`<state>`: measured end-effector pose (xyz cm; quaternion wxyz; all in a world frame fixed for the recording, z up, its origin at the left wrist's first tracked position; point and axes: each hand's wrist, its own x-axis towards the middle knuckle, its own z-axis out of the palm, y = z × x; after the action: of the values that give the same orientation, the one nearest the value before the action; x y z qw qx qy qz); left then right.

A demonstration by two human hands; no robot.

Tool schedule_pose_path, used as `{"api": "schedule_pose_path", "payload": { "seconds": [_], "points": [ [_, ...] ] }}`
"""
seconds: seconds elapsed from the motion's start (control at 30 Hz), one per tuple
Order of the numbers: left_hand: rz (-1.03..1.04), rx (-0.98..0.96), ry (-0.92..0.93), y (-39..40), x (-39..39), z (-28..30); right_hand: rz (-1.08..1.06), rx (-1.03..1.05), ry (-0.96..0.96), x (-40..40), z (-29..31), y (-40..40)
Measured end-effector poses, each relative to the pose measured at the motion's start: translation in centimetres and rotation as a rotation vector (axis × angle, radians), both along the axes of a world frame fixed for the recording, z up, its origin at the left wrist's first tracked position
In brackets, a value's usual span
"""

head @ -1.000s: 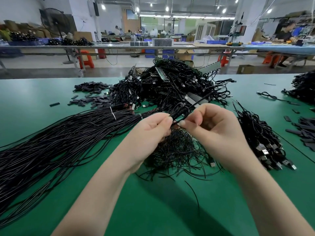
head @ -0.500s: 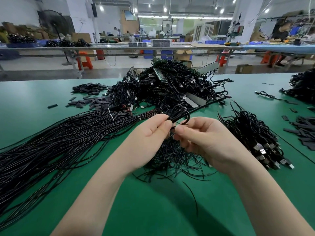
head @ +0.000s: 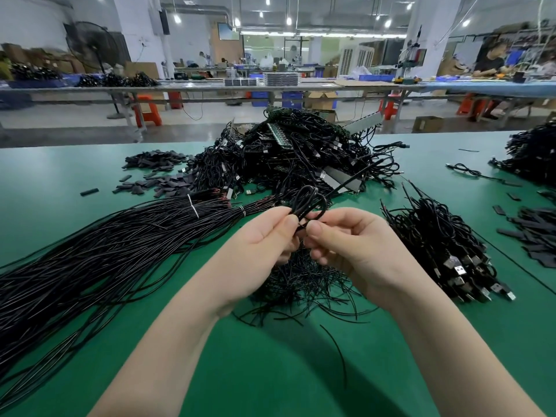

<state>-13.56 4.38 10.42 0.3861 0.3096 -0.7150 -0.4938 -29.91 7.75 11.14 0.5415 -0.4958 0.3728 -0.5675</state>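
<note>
A thin black cable (head: 308, 201) is coiled into a small loop above my fingers, with one loose end pointing up to the right. My left hand (head: 264, 239) pinches the coil at its base between thumb and fingers. My right hand (head: 352, 245) pinches the same spot from the other side, thumb against the coil. Both hands hover over a heap of short black wire ties (head: 304, 284) on the green table (head: 285, 371).
A long bundle of black cables (head: 99, 260) lies to the left. A big tangle of cables and circuit strips (head: 294, 155) sits behind the hands. Coiled cables with USB plugs (head: 445, 248) are piled on the right, flat black sleeves (head: 156, 176) at the back left and more sleeves (head: 535, 236) far right.
The coil has been drawn tighter and my hands have moved closer together. My right hand dropped slightly and turned its thumb onto the coil's base.
</note>
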Motion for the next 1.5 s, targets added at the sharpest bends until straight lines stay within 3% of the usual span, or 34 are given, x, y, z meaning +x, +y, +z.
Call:
{"api": "schedule_pose_path", "payload": {
  "seconds": [0.1,0.2,0.27,0.4,0.5,0.7,0.83,0.97,1.03,1.13,1.2,1.33,1.4,1.43,1.5],
  "points": [
    [-0.028,0.081,0.037,0.1,-0.1,0.0,0.033,0.056,-0.043,0.1,-0.3,-0.1],
    [-0.113,0.269,0.198,0.2,-0.1,0.1,0.032,0.122,-0.136,0.5,-0.7,-0.4],
    [-0.046,0.320,0.211,0.2,-0.4,0.0,0.004,0.150,-0.169,0.7,-1.0,-0.6],
    [0.349,-0.125,-0.186,0.4,-1.7,-0.9,-0.072,0.189,-0.168,1.2,-1.3,-0.9],
    [0.471,-0.363,-0.275,0.8,-2.1,-1.4,-0.087,0.232,-0.162,1.1,-1.3,-0.8],
    [0.379,-0.520,-0.317,0.7,-1.1,-0.7,-0.021,0.243,-0.213,0.7,-1.1,-0.5],
    [0.291,-0.455,-0.182,0.4,-0.8,-0.3,-0.005,0.131,-0.197,0.9,-0.8,-0.2],
    [0.259,-0.030,0.090,0.7,-1.7,-0.4,-0.260,-0.125,0.193,1.8,-0.7,0.1],
    [0.280,-0.041,0.094,0.7,-1.9,-0.5,-0.372,-0.217,0.387,2.0,-0.6,0.1],
    [0.350,-0.195,-0.069,0.4,-1.5,-0.7,-0.518,-0.360,0.664,1.8,-1.1,0.2],
    [0.337,-0.094,-0.038,0.1,-1.2,-0.5,-0.593,-0.472,0.834,2.1,-1.4,0.1],
    [0.239,0.543,0.162,-0.6,-0.3,0.1,-0.599,-0.903,1.295,2.1,-2.3,-0.6],
    [0.141,0.780,0.227,-0.8,0.3,0.3,-0.542,-1.054,1.381,1.3,-2.4,-0.7],
    [0.097,0.770,0.218,-1.0,0.6,0.1,-0.536,-1.089,1.378,1.0,-2.4,-0.8],
    [0.064,0.572,0.142,-1.1,0.5,-0.2,-0.555,-1.107,1.335,0.6,-2.5,-1.0]
  ]
}}
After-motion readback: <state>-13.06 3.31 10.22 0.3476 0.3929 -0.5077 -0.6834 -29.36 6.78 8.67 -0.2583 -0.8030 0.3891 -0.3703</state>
